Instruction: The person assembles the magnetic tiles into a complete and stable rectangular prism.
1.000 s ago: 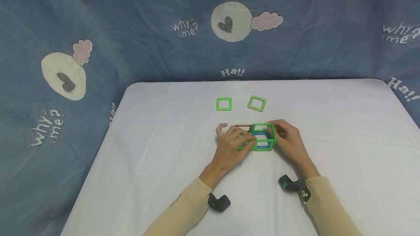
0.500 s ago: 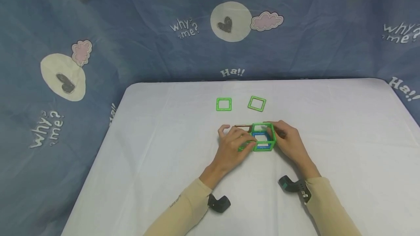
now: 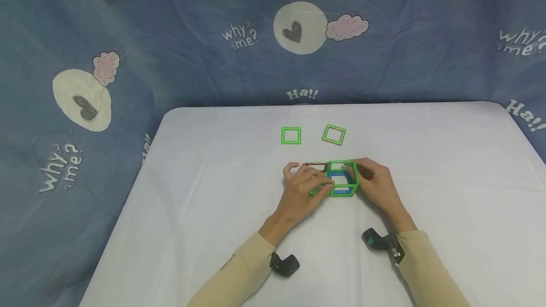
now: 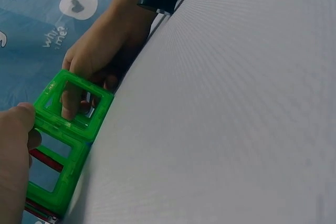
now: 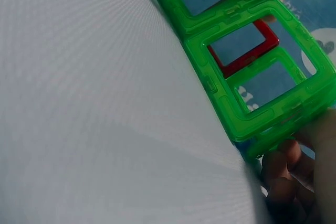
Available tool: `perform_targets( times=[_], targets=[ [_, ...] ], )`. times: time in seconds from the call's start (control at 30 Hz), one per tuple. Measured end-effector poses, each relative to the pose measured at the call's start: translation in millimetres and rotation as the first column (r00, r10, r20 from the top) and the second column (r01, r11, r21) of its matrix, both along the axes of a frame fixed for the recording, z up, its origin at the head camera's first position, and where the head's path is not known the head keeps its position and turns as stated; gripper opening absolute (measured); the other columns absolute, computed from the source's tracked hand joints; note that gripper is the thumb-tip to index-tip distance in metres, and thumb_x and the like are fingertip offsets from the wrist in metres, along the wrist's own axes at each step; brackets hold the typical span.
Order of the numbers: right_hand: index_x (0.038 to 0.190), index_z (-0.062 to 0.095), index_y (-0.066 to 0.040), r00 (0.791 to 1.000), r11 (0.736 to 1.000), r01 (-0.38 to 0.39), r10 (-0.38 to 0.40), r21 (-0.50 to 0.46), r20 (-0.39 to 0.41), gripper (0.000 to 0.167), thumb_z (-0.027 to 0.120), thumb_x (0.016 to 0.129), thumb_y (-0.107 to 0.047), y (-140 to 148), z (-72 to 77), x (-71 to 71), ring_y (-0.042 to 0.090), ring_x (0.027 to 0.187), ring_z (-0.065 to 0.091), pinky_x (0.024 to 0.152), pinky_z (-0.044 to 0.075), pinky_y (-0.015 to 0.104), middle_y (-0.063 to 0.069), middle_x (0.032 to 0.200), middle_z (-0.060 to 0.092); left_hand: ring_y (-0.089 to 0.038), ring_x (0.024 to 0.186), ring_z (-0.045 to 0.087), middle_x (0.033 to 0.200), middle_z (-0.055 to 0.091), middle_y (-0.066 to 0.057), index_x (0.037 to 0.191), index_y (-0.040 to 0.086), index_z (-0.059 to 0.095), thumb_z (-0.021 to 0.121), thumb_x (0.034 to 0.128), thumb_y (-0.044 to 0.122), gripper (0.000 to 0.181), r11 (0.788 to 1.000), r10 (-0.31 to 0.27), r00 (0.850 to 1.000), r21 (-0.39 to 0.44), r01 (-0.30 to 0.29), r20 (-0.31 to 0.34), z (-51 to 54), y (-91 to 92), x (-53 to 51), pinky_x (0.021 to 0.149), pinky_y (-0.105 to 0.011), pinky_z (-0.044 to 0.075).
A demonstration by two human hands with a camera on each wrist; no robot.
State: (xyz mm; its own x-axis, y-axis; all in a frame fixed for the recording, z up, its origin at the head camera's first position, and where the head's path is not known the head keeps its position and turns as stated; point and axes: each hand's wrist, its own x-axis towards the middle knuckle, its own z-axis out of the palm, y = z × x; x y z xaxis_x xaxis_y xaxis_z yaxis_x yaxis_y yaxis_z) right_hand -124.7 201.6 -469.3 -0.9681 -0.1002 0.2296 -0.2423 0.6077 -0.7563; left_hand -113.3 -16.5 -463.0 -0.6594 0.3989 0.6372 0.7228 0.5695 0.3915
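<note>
Both hands are on a box-like build of see-through magnetic tiles, mostly green square frames, standing on the white table. A blue tile lies at its base on the right, and a red tile shows through the front frame in the right wrist view. The left hand pinches the build near its middle joint, thumb in front; its palm covers the left half. At the right end, the right hand grips the end tile, with a finger visible through the frames in the left wrist view.
Two loose green square tiles lie flat behind the build, one on the left and one turned askew on the right. The white table ends at a blue printed cloth. Black wrist cameras jut from both sleeves.
Almost nothing differs. The build's right part shifts very slightly with the right hand; the left hand keeps its hold, and the loose tiles stay put.
</note>
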Motion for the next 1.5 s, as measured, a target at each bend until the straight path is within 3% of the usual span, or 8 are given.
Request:
perform_targets(
  times=[0.3, 0.5, 0.73, 0.97, 1.1, 1.23, 1.37, 1.5],
  targets=[
    [0.11, 0.067, -0.013, 1.0, 1.0, -0.021, 0.021, -0.009, 0.02, 0.023, 0.062, 0.091, -0.026, -0.4, -1.2, -1.3, 0.003, 0.083, 0.06, 0.075, 0.051, 0.016, 0.001, 0.098, 0.07, -0.013, 0.103, 0.057, 0.098, 0.067, 0.005, 0.098, 0.018, 0.073, 0.065, 0.0886, 0.02, 0.013, 0.993, -0.013, 0.999, 0.117, 0.008, 0.044, 3.9, -3.1, 1.1, 0.099, -0.049, 0.03],
    [0.111, 0.066, -0.013, 0.999, 1.0, -0.022, 0.022, -0.008, 0.038, 0.024, 0.061, 0.092, -0.028, 0.6, 0.3, -0.7, 0.008, 0.085, 0.059, 0.076, 0.049, 0.017, 0.001, 0.099, 0.069, -0.012, 0.104, 0.056, 0.103, 0.066, 0.003, 0.103, 0.015, 0.07, 0.054, 0.0948, 0.015, 0.018, 0.94, 0.023, 0.986, 0.332, -0.078, 0.167, 3.0, -7.3, -2.0, 0.101, -0.043, 0.028],
    [0.111, 0.065, -0.011, 0.996, 0.999, -0.022, 0.024, -0.033, 0.086, 0.026, 0.06, 0.093, -0.029, -0.5, 0.3, -1.2, 0.017, 0.096, 0.063, 0.085, 0.051, 0.025, 0.006, 0.106, 0.069, -0.012, 0.105, 0.057, 0.105, 0.066, 0.004, 0.106, 0.018, 0.066, 0.048, 0.0984, 0.022, 0.02, 0.905, 0.066, 0.958, 0.388, -0.176, 0.279, 3.5, -11.0, -7.7, 0.104, -0.044, 0.03],
    [0.111, 0.065, -0.013, 0.996, 0.999, -0.017, 0.02, -0.033, 0.084, 0.026, 0.058, 0.094, -0.031, -0.1, -0.2, 0.1, 0.016, 0.096, 0.062, 0.087, 0.051, 0.031, 0.003, 0.107, 0.068, -0.012, 0.111, 0.056, 0.109, 0.064, 0.002, 0.109, 0.016, 0.064, 0.046, 0.0996, 0.023, 0.022, 0.935, 0.031, 0.952, 0.328, -0.135, 0.304, 17.0, -19.9, -26.0, 0.104, -0.042, 0.034],
    [0.11, 0.066, -0.014, 0.997, 0.999, -0.02, 0.023, -0.047, 0.075, 0.025, 0.059, 0.093, -0.031, 0.8, -2.0, 0.2, 0.014, 0.097, 0.062, 0.086, 0.049, 0.02, 0.002, 0.106, 0.068, -0.012, 0.109, 0.055, 0.113, 0.062, 0.002, 0.114, 0.016, 0.062, 0.046, 0.0996, 0.023, 0.023, 0.97, -0.017, 0.928, 0.232, -0.075, 0.371, 25.7, -28.7, -47.8, 0.098, -0.038, 0.044],
    [0.109, 0.066, -0.014, 0.997, 0.999, -0.019, 0.023, -0.05, 0.079, 0.024, 0.06, 0.093, -0.03, 2.5, -2.4, -0.3, 0.015, 0.097, 0.063, 0.087, 0.051, 0.025, 0.002, 0.104, 0.069, -0.012, 0.108, 0.054, 0.115, 0.06, 0.001, 0.118, 0.017, 0.06, 0.048, 0.099, 0.02, 0.023, 0.991, -0.048, 0.904, 0.133, -0.01, 0.424, 34.0, -31.0, -69.1, 0.095, -0.038, 0.048],
    [0.108, 0.066, -0.013, 0.997, 0.998, -0.019, 0.023, -0.06, 0.076, 0.023, 0.061, 0.092, -0.028, 3.1, -2.6, -1.1, 0.017, 0.096, 0.064, 0.087, 0.053, 0.036, 0.003, 0.104, 0.069, -0.013, 0.11, 0.054, 0.119, 0.06, 0.001, 0.121, 0.017, 0.059, 0.048, 0.0992, 0.021, 0.024, 0.997, -0.073, 0.893, 0.05, 0.057, 0.444, 41.1, -28.1, -85.5, 0.095, -0.037, 0.047],
    [0.107, 0.066, -0.012, 0.998, 0.997, -0.019, 0.023, -0.074, 0.065, 0.022, 0.061, 0.092, -0.027, 1.9, -2.7, -2.1, 0.015, 0.094, 0.063, 0.085, 0.054, 0.031, 0.004, 0.103, 0.069, -0.012, 0.114, 0.053, 0.123, 0.058, 0.001, 0.124, 0.018, 0.056, 0.047, 0.0996, 0.024, 0.027, 0.993, -0.093, 0.878, -0.016, 0.113, 0.47, 44.3, -25.8, -98.6, 0.096, -0.033, 0.046]
  ],
)
